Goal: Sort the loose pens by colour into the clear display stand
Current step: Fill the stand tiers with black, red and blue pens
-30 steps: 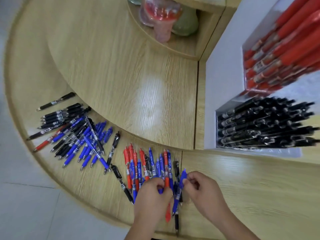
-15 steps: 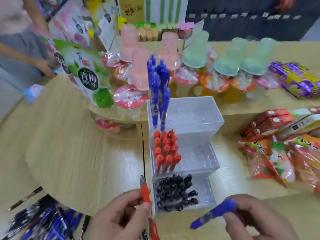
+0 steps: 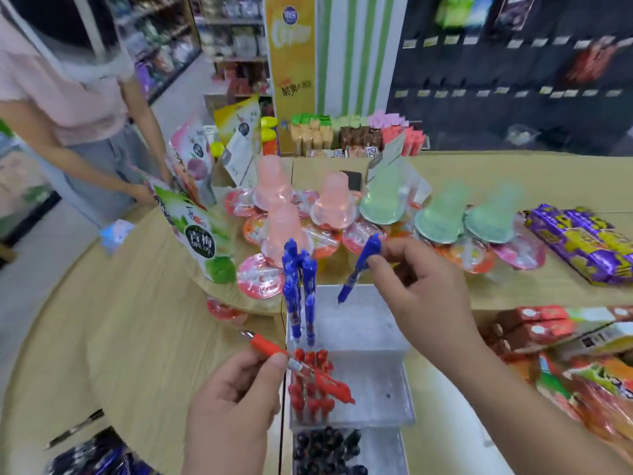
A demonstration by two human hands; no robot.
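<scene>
A clear stepped display stand (image 3: pixel 373 341) sits on the wooden counter. Several blue pens (image 3: pixel 298 289) stand upright in its top tier, red pens (image 3: pixel 310 389) fill the middle tier and black pens (image 3: pixel 325 447) the lowest one. My right hand (image 3: pixel 421 289) pinches a blue pen (image 3: pixel 359 267), tip down, above the top tier. My left hand (image 3: pixel 233 399) holds a red pen (image 3: pixel 301 368) tilted across the left side of the middle tier. Loose blue and black pens (image 3: pixel 92 454) lie at the lower left.
Jelly cups with pink and green lids (image 3: pixel 342 214) crowd the raised shelf behind the stand. Snack packs (image 3: pixel 582 354) lie to the right, purple packs (image 3: pixel 582 241) farther back. A green snack bag (image 3: pixel 195 231) leans at the left. A person (image 3: pixel 78 132) stands at the far left.
My right hand has lifted the blue pen from beside the stand's low front up over the top tier. My left hand has brought the red pen closer to the middle tier.
</scene>
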